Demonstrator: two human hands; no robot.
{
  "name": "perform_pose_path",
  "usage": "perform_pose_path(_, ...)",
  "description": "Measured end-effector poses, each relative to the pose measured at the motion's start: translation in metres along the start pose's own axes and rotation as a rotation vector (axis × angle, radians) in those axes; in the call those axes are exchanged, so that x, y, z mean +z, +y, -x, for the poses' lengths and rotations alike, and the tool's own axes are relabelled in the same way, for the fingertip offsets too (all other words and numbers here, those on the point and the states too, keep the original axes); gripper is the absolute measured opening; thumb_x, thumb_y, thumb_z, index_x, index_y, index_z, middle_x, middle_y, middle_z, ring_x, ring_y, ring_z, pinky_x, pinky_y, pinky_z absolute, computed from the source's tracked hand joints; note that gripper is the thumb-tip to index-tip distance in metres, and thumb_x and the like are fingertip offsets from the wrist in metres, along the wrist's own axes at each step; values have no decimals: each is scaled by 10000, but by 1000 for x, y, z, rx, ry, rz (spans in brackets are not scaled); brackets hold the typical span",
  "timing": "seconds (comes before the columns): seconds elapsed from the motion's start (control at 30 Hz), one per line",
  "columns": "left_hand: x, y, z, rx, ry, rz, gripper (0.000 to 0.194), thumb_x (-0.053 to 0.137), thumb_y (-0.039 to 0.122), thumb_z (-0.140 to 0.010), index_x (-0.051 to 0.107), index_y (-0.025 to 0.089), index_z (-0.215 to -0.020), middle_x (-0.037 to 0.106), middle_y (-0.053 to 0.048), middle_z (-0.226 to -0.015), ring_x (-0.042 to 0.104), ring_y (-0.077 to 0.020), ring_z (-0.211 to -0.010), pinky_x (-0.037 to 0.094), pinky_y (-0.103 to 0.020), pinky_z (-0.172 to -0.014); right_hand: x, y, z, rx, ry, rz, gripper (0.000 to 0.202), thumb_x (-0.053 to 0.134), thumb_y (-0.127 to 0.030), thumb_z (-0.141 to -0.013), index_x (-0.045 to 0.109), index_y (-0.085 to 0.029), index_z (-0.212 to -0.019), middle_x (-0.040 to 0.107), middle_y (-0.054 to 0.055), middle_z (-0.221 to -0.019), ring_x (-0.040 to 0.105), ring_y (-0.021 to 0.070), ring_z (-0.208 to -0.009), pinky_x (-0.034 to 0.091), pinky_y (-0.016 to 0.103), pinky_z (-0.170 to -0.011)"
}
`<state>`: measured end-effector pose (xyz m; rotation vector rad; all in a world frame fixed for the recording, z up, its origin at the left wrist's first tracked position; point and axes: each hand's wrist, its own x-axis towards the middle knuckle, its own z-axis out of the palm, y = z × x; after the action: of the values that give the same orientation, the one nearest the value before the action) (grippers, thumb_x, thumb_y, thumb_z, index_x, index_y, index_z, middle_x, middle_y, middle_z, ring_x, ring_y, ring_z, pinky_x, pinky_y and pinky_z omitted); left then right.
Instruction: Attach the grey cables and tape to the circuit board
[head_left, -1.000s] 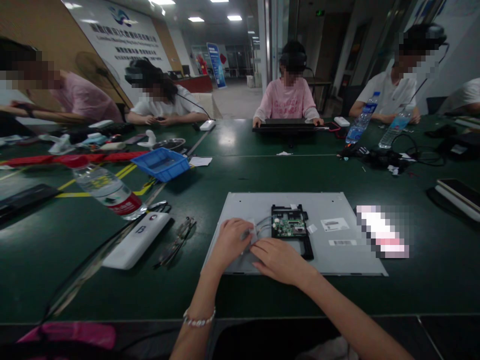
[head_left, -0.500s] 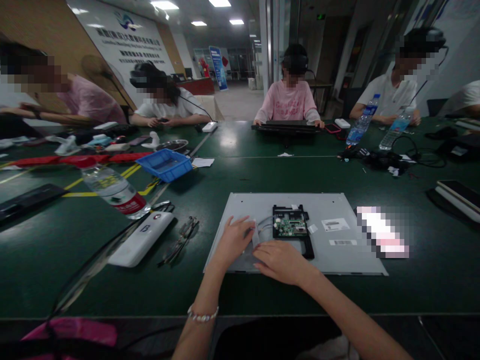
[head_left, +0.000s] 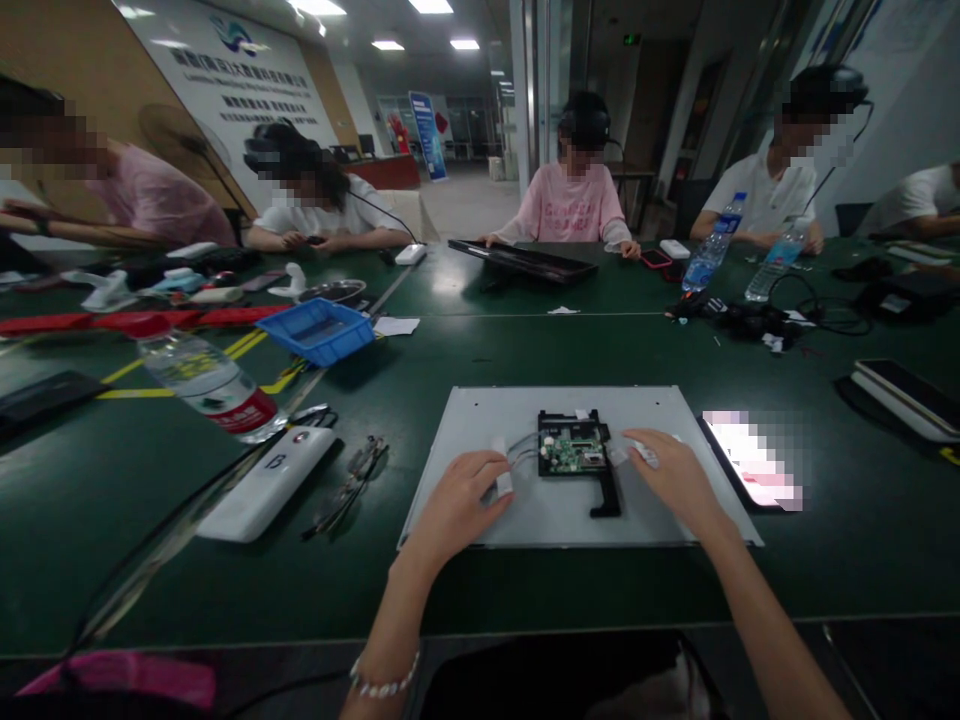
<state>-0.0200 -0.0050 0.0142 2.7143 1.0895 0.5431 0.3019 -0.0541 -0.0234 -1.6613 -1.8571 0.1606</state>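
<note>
A grey metal panel [head_left: 517, 520] lies flat on the green table, with a green circuit board [head_left: 574, 450] in a black frame at its middle. Thin cables [head_left: 523, 447] run from the board's left side to a whitish strip. My left hand [head_left: 469, 500] rests at the panel's left part, fingers bent round that white strip [head_left: 503, 484]. To the right of the board, my right hand [head_left: 675, 475] is over the panel, its fingertips beside a small white piece; whether it grips anything is too small to tell.
Left of the panel lie glasses [head_left: 349, 487], a white power bank [head_left: 270, 485], a tilted water bottle [head_left: 214, 385] and a blue tray [head_left: 322, 332]. A lit phone [head_left: 754, 460] lies at the right. Several people sit across the table.
My right hand has left the strip and moved right, past the board. My left hand has shifted slightly lower on the strip. Across the table, a person's black panel has turned and moved left.
</note>
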Motion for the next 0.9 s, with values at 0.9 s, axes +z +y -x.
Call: perform_pose_path(0.9,-12,-13,4,-34,62,-337,269,428,76,-837,626,190,-978,643,-97,-1088,585,-245,-1007,375,-443,-966,4,12,13,-42,-4,278,285,406,-200,-884,647,-173,-1034,662,82,-1082,588,215,-1019,435,374,-920)
